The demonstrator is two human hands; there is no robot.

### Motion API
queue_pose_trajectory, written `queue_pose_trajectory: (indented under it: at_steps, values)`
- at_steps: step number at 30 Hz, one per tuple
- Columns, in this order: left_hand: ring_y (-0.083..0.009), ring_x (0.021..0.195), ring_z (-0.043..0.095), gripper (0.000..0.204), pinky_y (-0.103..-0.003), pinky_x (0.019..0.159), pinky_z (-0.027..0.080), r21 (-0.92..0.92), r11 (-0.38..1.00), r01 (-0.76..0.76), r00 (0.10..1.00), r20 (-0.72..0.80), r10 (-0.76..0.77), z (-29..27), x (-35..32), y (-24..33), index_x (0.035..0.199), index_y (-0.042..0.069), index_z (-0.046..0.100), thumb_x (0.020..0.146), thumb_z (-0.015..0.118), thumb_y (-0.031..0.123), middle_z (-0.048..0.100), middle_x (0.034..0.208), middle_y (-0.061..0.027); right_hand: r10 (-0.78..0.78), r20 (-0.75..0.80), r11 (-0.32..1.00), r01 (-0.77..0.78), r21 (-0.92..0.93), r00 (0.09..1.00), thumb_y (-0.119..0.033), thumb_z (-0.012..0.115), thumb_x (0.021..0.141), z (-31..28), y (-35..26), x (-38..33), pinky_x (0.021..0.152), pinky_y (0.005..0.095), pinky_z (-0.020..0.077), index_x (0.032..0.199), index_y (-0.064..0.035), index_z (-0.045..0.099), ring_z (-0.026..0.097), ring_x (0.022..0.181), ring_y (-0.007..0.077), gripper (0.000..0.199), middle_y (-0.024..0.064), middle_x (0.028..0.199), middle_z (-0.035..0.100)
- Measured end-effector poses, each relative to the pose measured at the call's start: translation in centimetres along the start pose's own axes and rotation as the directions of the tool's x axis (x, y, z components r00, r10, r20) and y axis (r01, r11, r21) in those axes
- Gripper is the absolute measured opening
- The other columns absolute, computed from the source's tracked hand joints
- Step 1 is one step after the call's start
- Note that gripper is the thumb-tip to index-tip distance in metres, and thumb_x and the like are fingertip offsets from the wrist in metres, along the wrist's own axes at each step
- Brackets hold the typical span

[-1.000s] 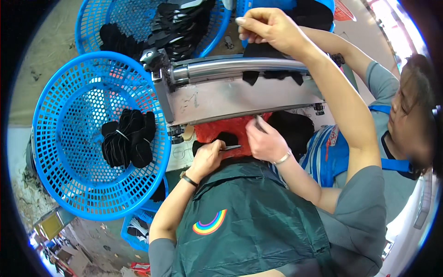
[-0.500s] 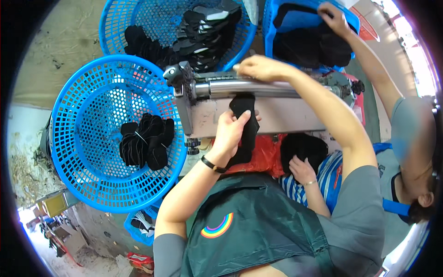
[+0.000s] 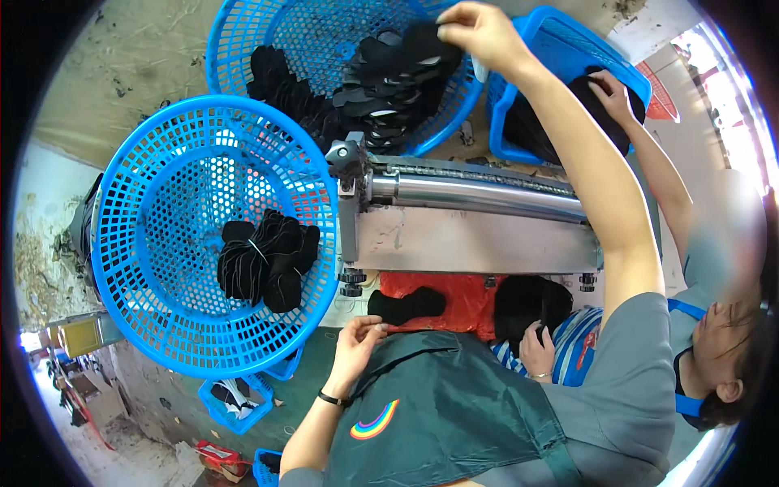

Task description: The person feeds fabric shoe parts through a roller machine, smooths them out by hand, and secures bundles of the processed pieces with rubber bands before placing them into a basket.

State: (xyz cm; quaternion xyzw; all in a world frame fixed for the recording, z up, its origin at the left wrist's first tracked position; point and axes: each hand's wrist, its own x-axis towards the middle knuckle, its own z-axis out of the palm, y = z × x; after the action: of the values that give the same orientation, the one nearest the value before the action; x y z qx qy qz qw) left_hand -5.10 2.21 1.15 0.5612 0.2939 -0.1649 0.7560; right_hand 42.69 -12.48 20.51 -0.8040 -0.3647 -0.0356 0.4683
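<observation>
My right hand (image 3: 487, 39) reaches over the far blue basket, thumb and fingers pinching a dark sole-shaped piece (image 3: 428, 47). Below it, many similar black pieces (image 3: 375, 104) lie in overlapping layers. Close to my body, my left hand (image 3: 357, 347) has its thumb and fingertips together, by the lower edge of a black sole-shaped piece (image 3: 406, 305). That piece lies on a red sheet (image 3: 471, 304); whether my fingertips grip anything is unclear. Between my hands sits a machine with a shiny metal roller (image 3: 479, 195) and a pale flat plate (image 3: 471, 239).
A round blue basket (image 3: 122, 235) at left holds a tied black bundle (image 3: 272, 260). The far blue basket (image 3: 217, 49) stands behind it. On the right, a co-worker's hand (image 3: 613, 97) touches black pieces in a blue crate (image 3: 497, 122); another hand (image 3: 535, 353) rests by a black stack (image 3: 531, 307).
My left hand has left the black piece at the roller and drawn back toward my body. My right hand has moved from the roller to the far basket. The view has shifted slightly.
</observation>
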Motion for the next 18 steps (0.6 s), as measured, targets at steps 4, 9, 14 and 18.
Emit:
queue_pose_trajectory:
  at_steps: [4, 9, 14, 18]
  values:
    - [-0.0163, 0.099, 0.067, 0.029, -0.029, 0.087, 0.053, 0.053, 0.999, 0.005, 1.0, 0.008, -0.005, 0.0, 0.4, 0.7, 0.121, -0.003, 0.058, 0.097, 0.063, 0.013, 0.07, 0.11, -0.0126, 0.364, -0.283, 0.929, -0.323, 0.182, 0.887, -0.014, 0.075, 0.085, 1.6, 4.9, 4.2, 0.069, 0.0275, 0.056, 0.097, 0.002, 0.072, 0.068, 0.073, 0.0161, 0.021, 0.0072, 0.09, 0.07]
    - [-0.0141, 0.095, 0.066, 0.029, -0.028, 0.085, 0.053, 0.2, 0.976, -0.081, 0.994, -0.052, 0.093, -1.6, 0.9, 0.4, 0.118, -0.004, 0.06, 0.097, 0.063, 0.016, 0.071, 0.105, -0.0099, 0.502, -0.359, 0.848, -0.529, 0.024, 0.787, -0.031, 0.074, 0.081, 4.7, 9.8, -0.6, 0.069, 0.0316, 0.0555, 0.081, 0.0004, 0.075, 0.073, 0.066, 0.0177, 0.031, 0.0088, 0.068, 0.072]
    - [-0.0296, 0.092, 0.071, 0.028, -0.036, 0.08, 0.056, 0.618, 0.72, -0.317, 0.947, 0.162, 0.277, -2.3, 3.6, -1.1, 0.113, -0.002, 0.063, 0.094, 0.064, 0.018, 0.07, 0.107, -0.0194, 0.398, -0.216, 0.902, -0.423, -0.086, 0.892, -0.034, 0.067, 0.093, -1.8, 10.1, -7.2, 0.066, 0.0278, 0.0499, 0.087, -0.0001, 0.07, 0.06, 0.068, 0.0109, 0.035, 0.0058, 0.077, 0.069]
    - [-0.0395, 0.093, 0.064, 0.028, -0.043, 0.08, 0.053, 0.691, 0.462, -0.556, 0.82, 0.367, 0.439, 0.6, 6.4, -1.9, 0.113, 0.0, 0.062, 0.087, 0.065, 0.012, 0.067, 0.103, -0.0196, 0.36, 0.089, 0.921, -0.339, -0.189, 0.929, -0.038, 0.057, 0.099, 1.1, -0.3, -14.8, 0.071, 0.0292, 0.0497, 0.084, 0.0008, 0.068, 0.059, 0.072, 0.0115, 0.043, 0.0051, 0.076, 0.067]
